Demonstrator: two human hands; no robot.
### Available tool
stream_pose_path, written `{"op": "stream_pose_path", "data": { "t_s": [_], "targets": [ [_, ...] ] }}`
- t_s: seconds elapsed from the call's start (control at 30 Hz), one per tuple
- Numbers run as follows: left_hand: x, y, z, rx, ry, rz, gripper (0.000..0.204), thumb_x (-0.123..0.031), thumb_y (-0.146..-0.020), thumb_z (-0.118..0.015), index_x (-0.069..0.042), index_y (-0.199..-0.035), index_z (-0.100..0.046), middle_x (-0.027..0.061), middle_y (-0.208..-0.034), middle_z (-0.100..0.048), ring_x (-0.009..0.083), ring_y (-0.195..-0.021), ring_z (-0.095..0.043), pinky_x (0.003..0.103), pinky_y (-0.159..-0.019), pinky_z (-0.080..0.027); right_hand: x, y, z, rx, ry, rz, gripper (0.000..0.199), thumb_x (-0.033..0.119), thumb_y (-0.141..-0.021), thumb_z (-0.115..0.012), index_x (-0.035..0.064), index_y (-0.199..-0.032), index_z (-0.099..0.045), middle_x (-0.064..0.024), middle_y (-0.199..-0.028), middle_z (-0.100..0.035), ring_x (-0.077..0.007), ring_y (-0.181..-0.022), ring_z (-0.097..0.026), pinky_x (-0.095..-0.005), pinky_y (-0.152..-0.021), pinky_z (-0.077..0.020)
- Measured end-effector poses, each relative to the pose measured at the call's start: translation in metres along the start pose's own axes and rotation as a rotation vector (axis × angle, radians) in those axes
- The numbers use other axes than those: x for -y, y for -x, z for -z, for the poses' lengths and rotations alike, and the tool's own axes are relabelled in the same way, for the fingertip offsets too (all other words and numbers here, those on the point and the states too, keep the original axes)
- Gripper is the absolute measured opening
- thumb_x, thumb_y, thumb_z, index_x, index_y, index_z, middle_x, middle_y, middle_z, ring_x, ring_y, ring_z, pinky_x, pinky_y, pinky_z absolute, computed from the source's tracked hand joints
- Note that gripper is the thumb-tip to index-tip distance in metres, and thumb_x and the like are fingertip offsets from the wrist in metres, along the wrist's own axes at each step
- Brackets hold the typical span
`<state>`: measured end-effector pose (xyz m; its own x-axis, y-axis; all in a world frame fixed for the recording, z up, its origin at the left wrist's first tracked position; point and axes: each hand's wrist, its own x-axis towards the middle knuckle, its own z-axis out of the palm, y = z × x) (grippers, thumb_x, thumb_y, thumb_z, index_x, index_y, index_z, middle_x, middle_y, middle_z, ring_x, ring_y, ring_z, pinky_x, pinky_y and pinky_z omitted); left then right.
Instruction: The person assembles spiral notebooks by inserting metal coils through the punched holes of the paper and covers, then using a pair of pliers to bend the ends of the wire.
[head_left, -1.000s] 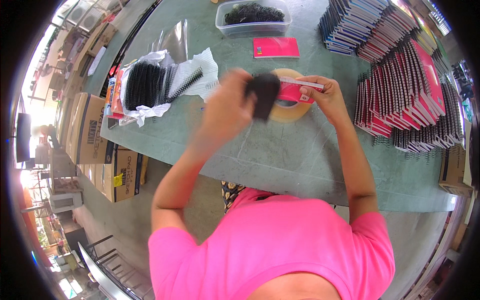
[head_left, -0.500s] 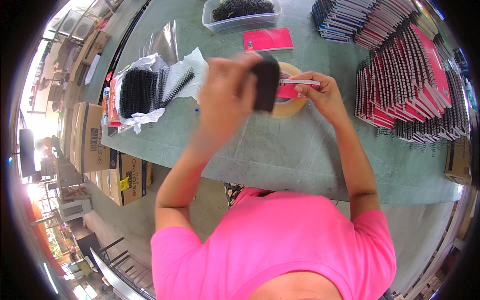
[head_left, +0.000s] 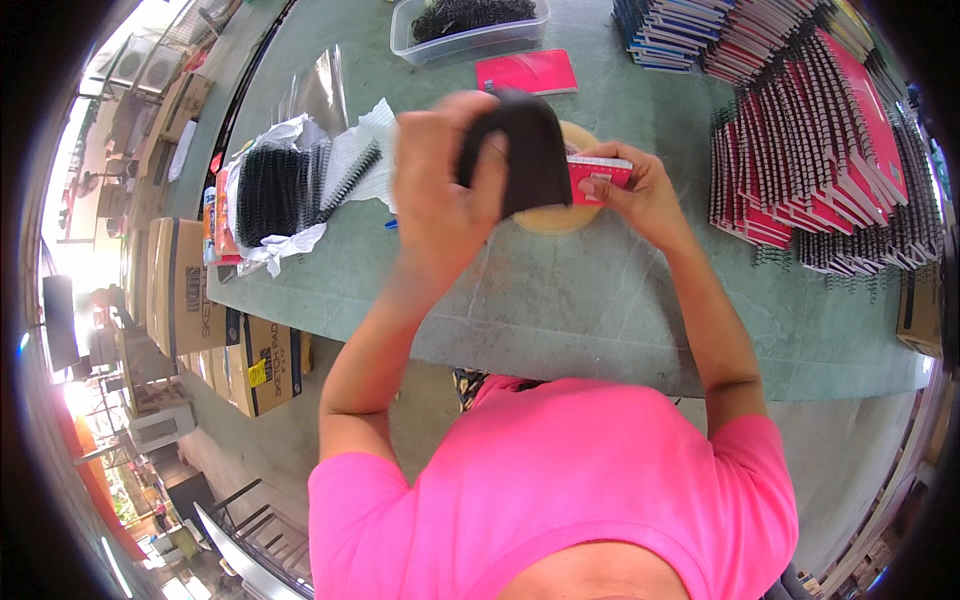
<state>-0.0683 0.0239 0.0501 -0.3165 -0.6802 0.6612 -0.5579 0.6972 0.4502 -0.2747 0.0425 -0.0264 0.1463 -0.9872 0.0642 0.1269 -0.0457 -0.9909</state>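
Observation:
My left hand (head_left: 440, 180) is closed around a black, round-edged pad (head_left: 525, 155), smeared by motion; its exact kind cannot be made out. The pad is against or just in front of the left end of a small red notebook (head_left: 608, 178), hiding that end. My right hand (head_left: 635, 190) pinches the notebook's right end, thumb on the red cover, its white holed edge facing up. Beneath them lies a pale yellow ring like a roll of tape (head_left: 552, 222), partly covered. Another red notebook (head_left: 528, 72) lies flat beyond my hands.
Black wire coils (head_left: 275, 195) lie on white paper at the left. A clear plastic tub (head_left: 470, 50) of black coils stands at the back. Stacked red spiral notebooks (head_left: 800, 150) and blue ones (head_left: 675, 30) fill the right. Cardboard boxes (head_left: 185, 285) stand left of the green table (head_left: 600, 320).
The black pad has turned to show more of its broad side and swung across the notebook's left part. The notebook has tilted, showing more red cover. The whole view has shifted slightly.

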Motion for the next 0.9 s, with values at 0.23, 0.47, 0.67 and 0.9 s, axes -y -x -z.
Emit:
{"op": "stream_pose_path", "data": {
  "t_s": [0.23,0.47,0.67,0.9],
  "targets": [
    [-0.001,0.004,-0.004,0.089,0.026,-0.017,0.031,-0.002,-0.076,-0.066,-0.008,-0.106,-0.064,0.0094,-0.092,-0.061,0.0224,-0.080,-0.060,0.032,-0.070,-0.048,-0.008,0.009,0.003,0.018,0.020,0.005,0.030,-0.004,-0.081,-0.063,-0.0027,-0.111,-0.061,-0.0042,-0.098,-0.065,-0.0073,-0.087,-0.059,-0.0213,-0.078,-0.0482],
    [-0.007,-0.002,-0.004,-0.002,0.051,0.004,0.033,-0.005,-0.076,-0.068,-0.010,-0.107,-0.065,0.0088,-0.087,-0.058,0.0226,-0.075,-0.059,0.032,-0.067,-0.048,-0.008,0.006,0.005,0.072,0.029,-0.041,0.030,-0.003,-0.084,-0.059,-0.0031,-0.115,-0.060,-0.0037,-0.101,-0.065,-0.0074,-0.088,-0.059,-0.0225,-0.079,-0.0482],
    [-0.011,0.005,-0.012,0.179,0.067,0.000,0.033,-0.004,-0.074,-0.068,-0.011,-0.106,-0.066,0.0103,-0.086,-0.058,0.0241,-0.077,-0.058,0.032,-0.069,-0.048,-0.014,0.007,0.004,0.097,-0.014,-0.002,0.030,-0.001,-0.085,-0.059,-0.0024,-0.115,-0.060,-0.0015,-0.104,-0.064,-0.0067,-0.091,-0.057,-0.0222,-0.080,-0.0468],
    [-0.011,0.079,-0.038,0.657,0.119,-0.034,0.032,-0.012,-0.075,-0.069,-0.011,-0.106,-0.062,0.0123,-0.092,-0.056,0.0288,-0.083,-0.058,0.039,-0.069,-0.049,-0.004,0.005,0.000,0.047,0.068,0.039,0.028,0.003,-0.086,-0.059,-0.0016,-0.114,-0.061,-0.0057,-0.107,-0.065,-0.0098,-0.098,-0.057,-0.0242,-0.087,-0.0456]
  ]
}}
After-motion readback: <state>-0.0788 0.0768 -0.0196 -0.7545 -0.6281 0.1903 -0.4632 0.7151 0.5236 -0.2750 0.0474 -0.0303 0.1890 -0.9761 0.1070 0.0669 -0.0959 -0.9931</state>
